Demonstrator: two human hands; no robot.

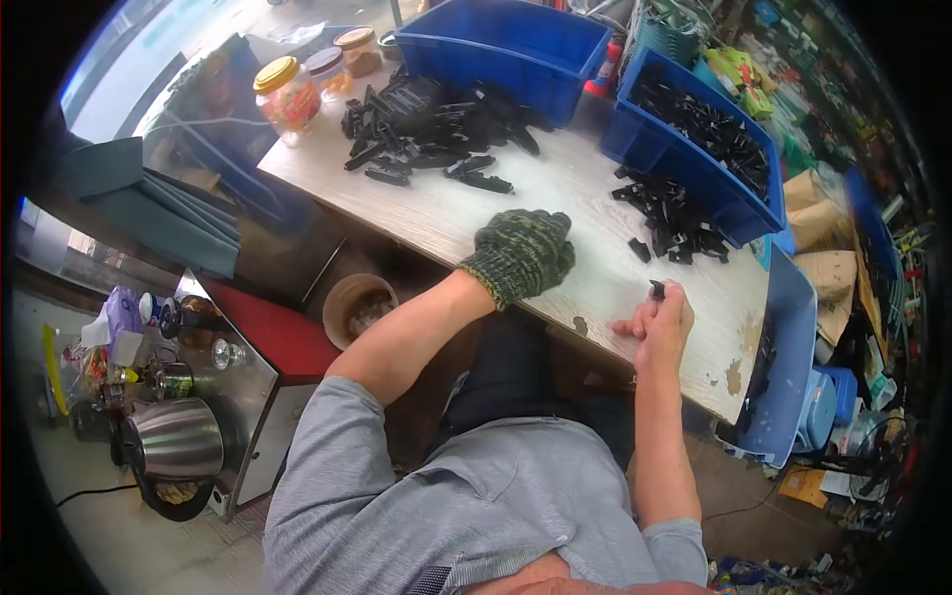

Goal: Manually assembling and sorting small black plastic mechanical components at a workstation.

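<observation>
At the left end of the bench (565,188), the yellow-lidded jar (289,101) stands near the corner; a push through the heap beside it could tip it off. The bucket (337,302) sits below the near edge, so a long part (387,177) swept too far that way might drop toward it. The long parts lie tangled in front of the far bin (555,84); pulling one could drag others along.

The left hand (521,256), gloved, is at the near edge with its fingers curled together; I cannot tell whether anything is inside. The thick knit would probably dull its feel for small pieces.

The right hand (666,322), bare, is over the bench by the near edge, toward the right corner, thumb and finger clamped on a small part (657,290). So little is gripped that it could slip and fall to the floor.

Farther back, loose pieces (666,213) spill below the right bin (684,169); a careless brush could scatter them over the right edge, perhaps into the tub (793,327).
</observation>
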